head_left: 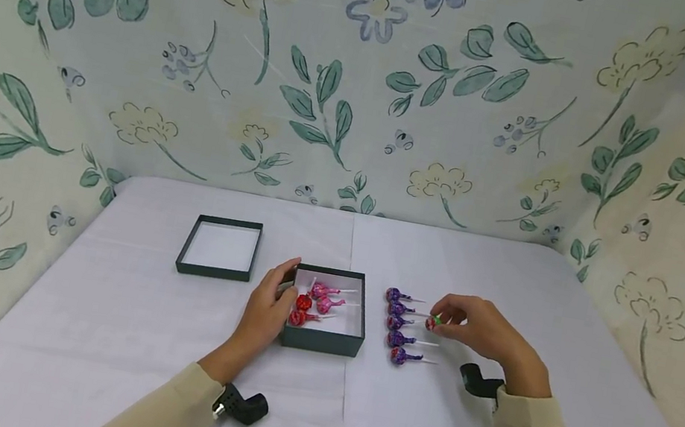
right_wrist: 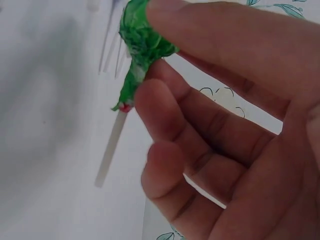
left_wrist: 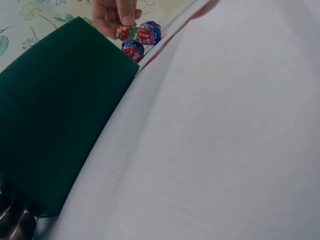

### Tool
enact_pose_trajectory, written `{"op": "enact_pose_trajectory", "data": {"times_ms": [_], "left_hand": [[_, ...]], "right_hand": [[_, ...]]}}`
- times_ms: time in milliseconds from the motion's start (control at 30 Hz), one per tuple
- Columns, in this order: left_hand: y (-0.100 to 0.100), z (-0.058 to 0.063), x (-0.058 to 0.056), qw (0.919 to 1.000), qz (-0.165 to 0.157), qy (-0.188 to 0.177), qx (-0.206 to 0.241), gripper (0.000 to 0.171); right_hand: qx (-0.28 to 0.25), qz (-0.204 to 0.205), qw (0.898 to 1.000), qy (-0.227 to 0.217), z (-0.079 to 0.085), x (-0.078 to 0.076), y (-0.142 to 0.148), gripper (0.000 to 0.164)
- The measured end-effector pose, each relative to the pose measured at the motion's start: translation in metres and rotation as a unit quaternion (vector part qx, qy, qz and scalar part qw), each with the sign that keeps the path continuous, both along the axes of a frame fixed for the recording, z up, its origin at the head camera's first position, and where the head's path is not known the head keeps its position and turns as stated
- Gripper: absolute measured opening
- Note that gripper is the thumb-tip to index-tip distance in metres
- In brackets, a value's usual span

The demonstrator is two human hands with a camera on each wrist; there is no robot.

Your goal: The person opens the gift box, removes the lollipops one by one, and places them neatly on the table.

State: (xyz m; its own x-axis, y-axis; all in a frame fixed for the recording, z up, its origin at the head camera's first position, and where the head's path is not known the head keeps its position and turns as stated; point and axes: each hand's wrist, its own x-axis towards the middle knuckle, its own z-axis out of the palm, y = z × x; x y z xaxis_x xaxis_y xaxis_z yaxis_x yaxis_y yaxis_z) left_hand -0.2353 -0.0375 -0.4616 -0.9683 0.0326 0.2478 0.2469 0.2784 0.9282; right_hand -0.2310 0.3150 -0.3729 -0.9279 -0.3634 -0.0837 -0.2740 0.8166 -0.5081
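Note:
My left hand (head_left: 260,312) grips the left wall of a dark green box (head_left: 322,342), thumb at the rim. Inside the white-lined box lie pink lollipops (head_left: 328,306) and red lollipops (head_left: 298,319). To the right, my right hand (head_left: 488,334) pinches a green and red lollipop (right_wrist: 142,37) by its wrapped head. Its white stick points down and away from the fingers in the right wrist view. Beside that hand, several purple lollipops (head_left: 398,357) lie in a column with sticks toward the right. In the left wrist view, the box wall (left_wrist: 65,105) hides most of the left hand.
An open box lid (head_left: 213,272), dark green with a white inside, lies at the back left of the box. White cloth (head_left: 126,328) covers the table. A floral curtain (head_left: 362,96) hangs behind the table and along both sides.

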Motion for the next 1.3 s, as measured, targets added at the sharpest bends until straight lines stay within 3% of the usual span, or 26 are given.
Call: {"op": "enact_pose_trajectory", "data": {"times_ms": [567,1300], "left_hand": [[0.000,0.003,0.001,1.0000,0.005,-0.006,-0.004,0.049],[0.000,0.003,0.000,0.9999,0.002,-0.012,0.005,0.048]], "right_hand": [[0.004,0.006,1.000,-0.010,-0.009,-0.003,0.000,0.020],[0.009,-0.017,0.999,-0.038,-0.018,-0.007,0.000,0.018]]}}
